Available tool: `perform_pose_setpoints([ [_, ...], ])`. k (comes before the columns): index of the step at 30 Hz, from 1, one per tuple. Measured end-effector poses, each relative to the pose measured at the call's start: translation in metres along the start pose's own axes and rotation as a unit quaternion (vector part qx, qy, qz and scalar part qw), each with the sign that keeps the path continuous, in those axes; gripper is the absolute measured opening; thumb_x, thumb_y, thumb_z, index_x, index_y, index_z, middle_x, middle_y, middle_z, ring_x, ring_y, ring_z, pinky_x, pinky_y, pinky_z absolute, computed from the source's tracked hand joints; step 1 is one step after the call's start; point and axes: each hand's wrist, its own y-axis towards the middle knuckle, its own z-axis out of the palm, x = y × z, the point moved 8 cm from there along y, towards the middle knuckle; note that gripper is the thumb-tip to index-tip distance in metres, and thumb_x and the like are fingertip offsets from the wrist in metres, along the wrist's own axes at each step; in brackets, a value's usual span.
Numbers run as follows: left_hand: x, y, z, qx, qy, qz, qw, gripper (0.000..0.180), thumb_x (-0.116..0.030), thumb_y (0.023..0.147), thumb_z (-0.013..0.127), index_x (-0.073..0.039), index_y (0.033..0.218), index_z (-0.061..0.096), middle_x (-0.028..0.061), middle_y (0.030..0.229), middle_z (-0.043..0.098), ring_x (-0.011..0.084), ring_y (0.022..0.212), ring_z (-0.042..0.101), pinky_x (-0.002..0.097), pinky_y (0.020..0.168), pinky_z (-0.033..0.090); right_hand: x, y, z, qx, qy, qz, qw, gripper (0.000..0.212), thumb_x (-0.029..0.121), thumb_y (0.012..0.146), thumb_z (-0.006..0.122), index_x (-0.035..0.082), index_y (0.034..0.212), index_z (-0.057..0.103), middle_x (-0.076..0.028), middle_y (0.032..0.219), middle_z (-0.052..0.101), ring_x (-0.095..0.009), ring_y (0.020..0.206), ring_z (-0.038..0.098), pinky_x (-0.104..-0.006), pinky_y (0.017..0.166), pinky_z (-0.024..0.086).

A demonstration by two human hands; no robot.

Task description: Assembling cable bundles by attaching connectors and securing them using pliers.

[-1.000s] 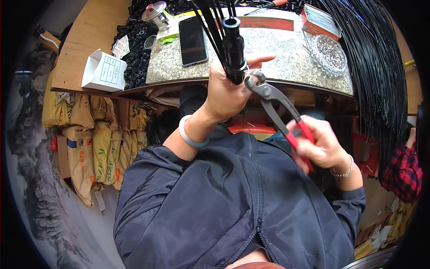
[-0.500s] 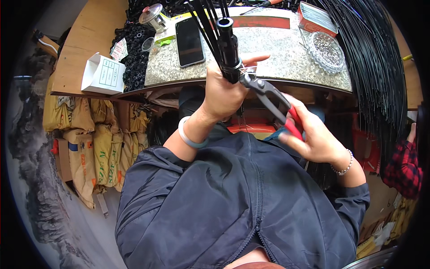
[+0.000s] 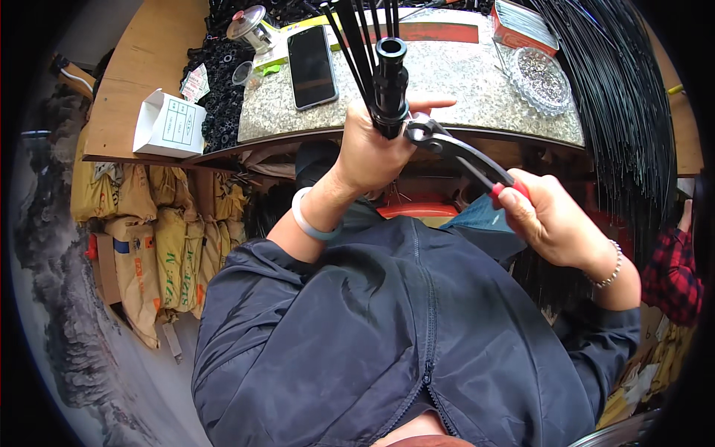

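My left hand (image 3: 370, 154) is wrapped round the lower end of a black tubular umbrella runner (image 3: 389, 86), which points up with its round opening on top. Several thin black ribs (image 3: 347, 49) fan upward beside the tube. The left index finger sticks out to the right. Closed round the red grips of a pair of pincers (image 3: 424, 132) is my right hand (image 3: 560, 221). The metal jaws meet the base of the runner next to my left fingers; what they bite on is too small to make out.
A stone-topped table (image 3: 454, 82) lies ahead, with a phone (image 3: 312, 68), a glass dish (image 3: 540, 80) of small metal pieces and a red box (image 3: 523, 28). Long black rods (image 3: 625, 97) hang off its right side. A white carton (image 3: 170, 123) stands left; another person's plaid sleeve (image 3: 672, 287) shows far right.
My right hand has swung outward to the right, and the pincers' handles have come closer together. The runner has shifted slightly right and down in my left hand.
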Motion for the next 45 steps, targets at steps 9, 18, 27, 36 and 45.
perform_pose_setpoints([
  [9,0.013,0.012,-0.008,-0.073,-0.143,-0.100,0.982,0.026,-0.011,0.091,0.054,0.004,0.112,0.059,-0.0004,0.061,0.055,0.0040,0.044,0.046,0.0183,0.043,0.038,0.017,-0.003,-0.019,-0.183,-0.072,-0.143,0.970,0.017,0.006,0.087,0.058,0.002,0.094,0.043,-0.010,0.065,0.049,-0.021,0.054,0.050,-0.0292,0.053,0.040],
  [18,0.012,0.009,-0.012,-0.079,-0.148,-0.114,0.979,0.035,-0.015,0.093,0.051,0.007,0.120,0.050,-0.0085,0.046,0.034,-0.0008,0.036,0.028,0.0176,0.035,0.025,-0.011,-0.003,0.024,-0.024,0.247,-0.100,0.963,0.019,0.022,0.097,0.041,0.002,0.098,0.042,-0.012,0.094,0.059,-0.014,0.070,0.062,-0.0234,0.062,0.049],
  [27,0.003,0.002,-0.006,-0.096,-0.121,-0.042,0.987,0.018,-0.004,0.089,0.051,0.007,0.079,0.060,-0.0016,0.055,0.050,0.0006,0.045,0.038,0.0175,0.042,0.029,-0.002,0.000,0.027,0.010,0.277,-0.056,0.959,0.017,0.017,0.096,0.044,0.001,0.098,0.045,-0.008,0.094,0.060,-0.012,0.083,0.060,-0.0261,0.076,0.048],
  [36,-0.001,0.000,-0.004,-0.102,-0.122,-0.062,0.985,0.023,-0.005,0.089,0.048,0.004,0.071,0.059,-0.0041,0.053,0.045,-0.0001,0.045,0.036,0.0177,0.042,0.029,-0.001,0.002,0.037,-0.014,0.199,-0.065,0.978,0.021,0.026,0.097,0.038,0.005,0.090,0.040,-0.003,0.070,0.051,-0.007,0.050,0.046,-0.0204,0.047,0.040],
  [45,0.007,0.000,-0.006,-0.151,-0.125,-0.143,0.970,0.031,-0.022,0.092,0.054,0.007,0.089,0.065,-0.0042,0.048,0.043,0.0017,0.040,0.038,0.0192,0.038,0.030,0.000,0.019,0.053,-0.179,0.064,-0.264,0.946,0.017,0.016,0.092,0.050,0.003,0.083,0.045,-0.006,0.078,0.046,-0.011,0.065,0.042,-0.0230,0.057,0.038],
])
